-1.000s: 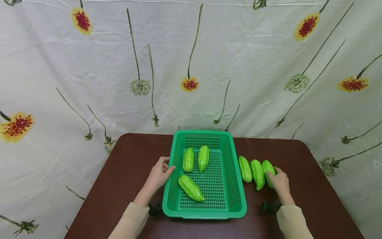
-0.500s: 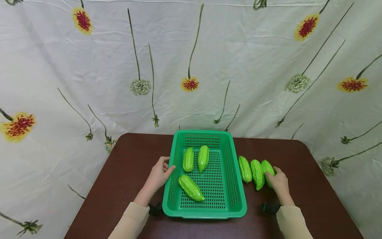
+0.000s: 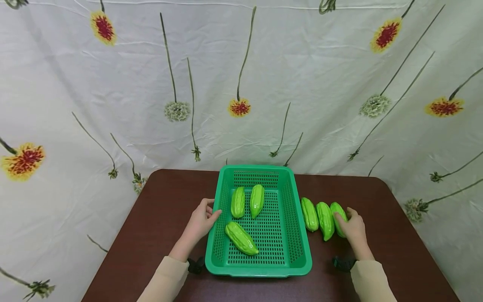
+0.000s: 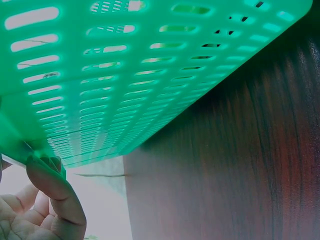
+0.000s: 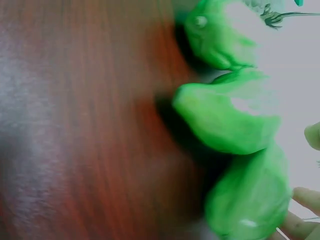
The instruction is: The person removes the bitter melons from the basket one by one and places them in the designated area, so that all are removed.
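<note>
Nearest gourd [image 5: 248, 197] on the table [image 3: 170, 209], at the right hand's [image 3: 354, 230] 10 o'clock, end of a row; middle gourd [image 3: 325, 221] and far gourd [image 3: 310, 214] between 9 and 10. Right hand: thumb and fingers spread about the nearest gourd, no grip on it; whether a fingertip touches, unclear. Left hand [image 3: 201, 218] pinches the basket [image 3: 298, 226] rim at 9 o'clock, thumb on top. Basket holds three: slim gourd [image 3: 238, 202] at 10, upright gourd [image 3: 257, 201] at 12, slanting gourd [image 3: 242, 238] between 7 and 8.
</note>
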{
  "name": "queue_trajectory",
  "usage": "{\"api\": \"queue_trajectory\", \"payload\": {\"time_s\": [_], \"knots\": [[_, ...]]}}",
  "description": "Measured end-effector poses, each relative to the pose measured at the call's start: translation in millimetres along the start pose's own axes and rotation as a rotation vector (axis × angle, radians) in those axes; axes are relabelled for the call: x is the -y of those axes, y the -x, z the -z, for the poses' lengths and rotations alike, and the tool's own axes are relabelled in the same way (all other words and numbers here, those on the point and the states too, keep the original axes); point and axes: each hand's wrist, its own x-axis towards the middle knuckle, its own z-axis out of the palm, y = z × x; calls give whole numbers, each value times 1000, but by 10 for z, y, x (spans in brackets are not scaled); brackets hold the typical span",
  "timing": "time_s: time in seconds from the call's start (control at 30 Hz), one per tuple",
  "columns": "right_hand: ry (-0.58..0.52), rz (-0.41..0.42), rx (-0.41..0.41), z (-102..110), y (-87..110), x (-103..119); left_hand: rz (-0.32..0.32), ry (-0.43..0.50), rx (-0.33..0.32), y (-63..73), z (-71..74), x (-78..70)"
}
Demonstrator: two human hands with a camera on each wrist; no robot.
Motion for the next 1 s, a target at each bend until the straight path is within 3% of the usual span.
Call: {"api": "queue_trajectory", "payload": {"time_s": [0.37, 1.0], "knots": [[-120, 66, -169, 203, 27, 359, 11, 0, 8, -13, -3, 1], [-184, 251, -180, 213, 167, 1013, 8, 6, 4, -1, -6, 6]]}}
